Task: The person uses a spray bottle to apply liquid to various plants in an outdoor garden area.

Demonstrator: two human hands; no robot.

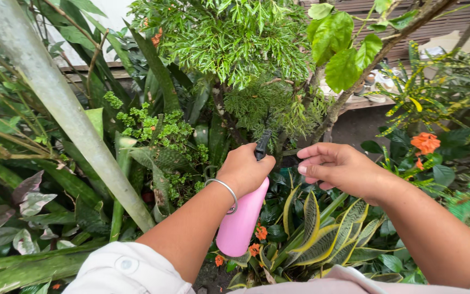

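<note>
Head view: a pink spray bottle [241,220] with black nozzle, tilted up toward a feathery green shrub [235,43], held above yellow-edged striped leaves [322,234]. Left hand [244,170], steel bangle [225,191] on the wrist, grip closed tight around the bottle's neck. Right hand [337,166] just beside the nozzle, grip loosely open, fingers curled, holding nothing. Orange flowers [425,142] off right.

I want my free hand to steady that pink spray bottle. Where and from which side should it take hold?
Probably the lower body of the pink spray bottle, from the right. The left hand already wraps the neck below the black nozzle, while the smooth round body hangs tilted and bare beneath, and the right hand hovers open on that side.
</note>
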